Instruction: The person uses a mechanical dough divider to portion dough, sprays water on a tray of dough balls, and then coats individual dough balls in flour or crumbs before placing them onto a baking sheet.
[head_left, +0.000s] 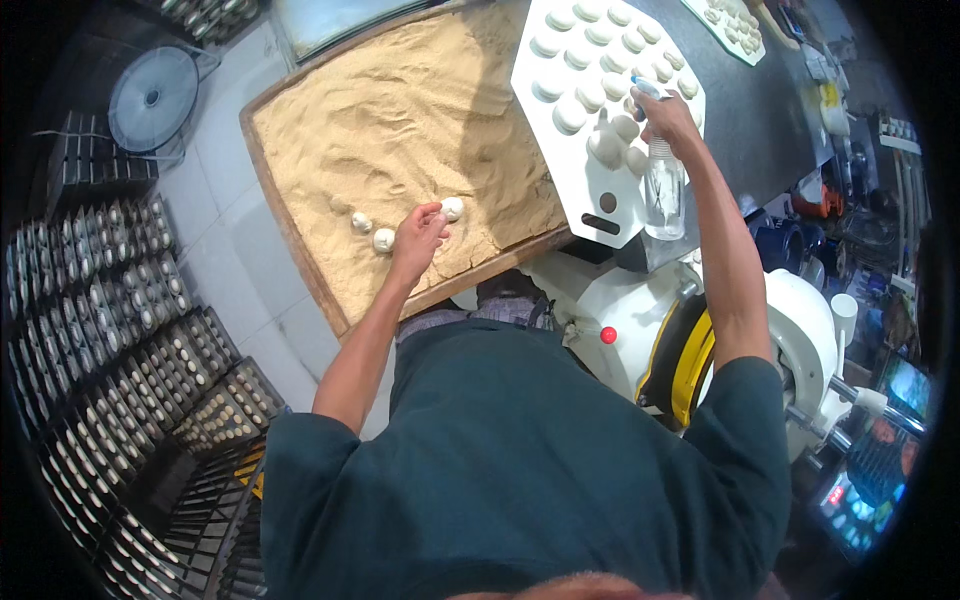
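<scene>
My left hand [420,236] is over the tray of tan crumbs [400,110], its fingers loosely bent and apart. A round white dough ball [453,208] lies right at its fingertips; I cannot tell whether they touch it. Another white ball [383,240] sits beside the hand, and a crumb-dusted one [361,222] lies farther left. My right hand [668,118] grips a clear spray bottle [664,195] by its neck, fingers around the blue-and-white trigger head. The bottle is above a white board [600,222] bearing rows of pale dough rounds [590,95].
Dark racks [110,330] filled with trays of dough pieces stand at the left, below a round fan [153,98]. A dark worktop [755,130] supports the board and a second white board [730,30]. A white-and-yellow machine [690,360] stands at my right.
</scene>
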